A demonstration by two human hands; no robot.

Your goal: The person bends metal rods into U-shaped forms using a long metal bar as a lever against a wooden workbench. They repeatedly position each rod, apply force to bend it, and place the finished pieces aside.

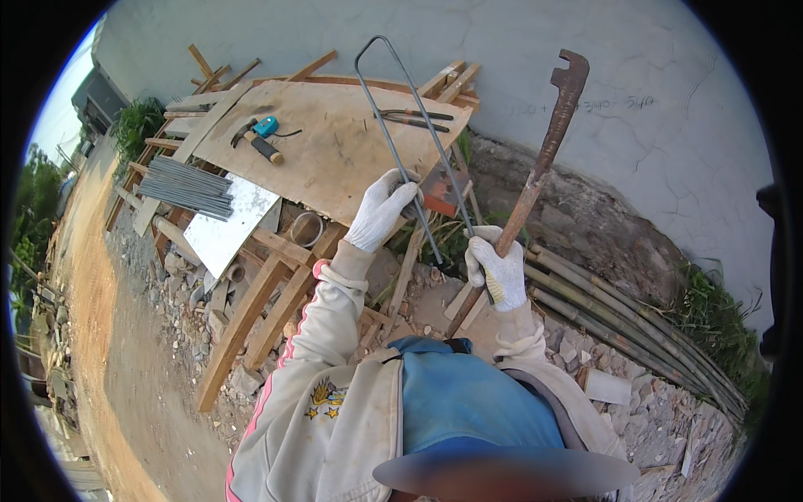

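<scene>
My left hand [385, 207], in a white knit glove, is closed around one leg of a thin steel rod [425, 109] bent into a long, narrow loop with an open lower end. My right hand [498, 266], gloved alike, grips a rusty rebar bending bar [535, 171] with a notched, hooked head pointing up. The rod's other leg reaches down to my right hand's fingers; whether they pinch it too, I cannot tell. Behind the loop, a long-handled tool [410, 117] lies on a plywood sheet [335, 159]. A reddish box-like piece [441, 194] sits just beyond my hands.
Left on the plywood are a claw hammer [257, 142] and a blue tape measure [266, 126]. A bundle of straight steel rods [188, 186] rests by a white panel [226, 226]. Wooden beams [242, 333] jut toward me. Bamboo poles [627, 318] lie right, beside a grey wall [652, 75].
</scene>
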